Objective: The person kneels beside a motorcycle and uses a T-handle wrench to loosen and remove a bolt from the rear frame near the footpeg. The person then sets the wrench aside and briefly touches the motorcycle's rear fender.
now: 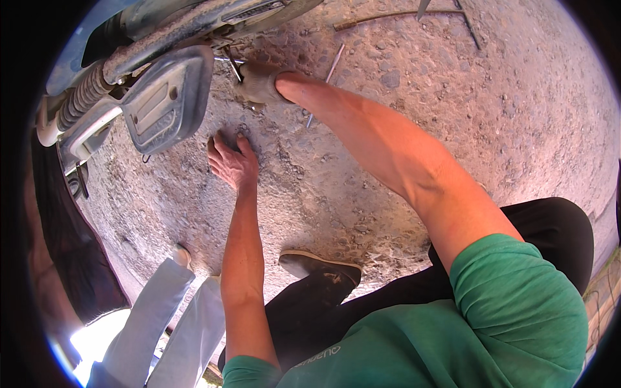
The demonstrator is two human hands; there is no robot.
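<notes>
My right hand (259, 83), in a grey-brown work glove, reaches under the edge of a dusty vehicle that looks like a motorcycle (171, 44). Its fingers seem closed around or against thin metal bars (234, 64); the glove hides most of the grip. Bare and with fingers apart, my left hand (234, 161) hovers at or just over the rough ground. Small dark pieces (242, 129), too small to name, lie by its fingertips. A grey moulded plastic panel (167, 100) juts from the vehicle just left of both hands, near a ridged rubber boot (83, 98).
A thin metal rod (335, 63) lies beyond my right forearm. Farther off is a long rusty bar (381, 17) with a dark crosspiece. Another person's legs in pale trousers (152, 317) stand at the lower left, near dark cloth (74, 239). My shoe (317, 264) rests on the stony ground.
</notes>
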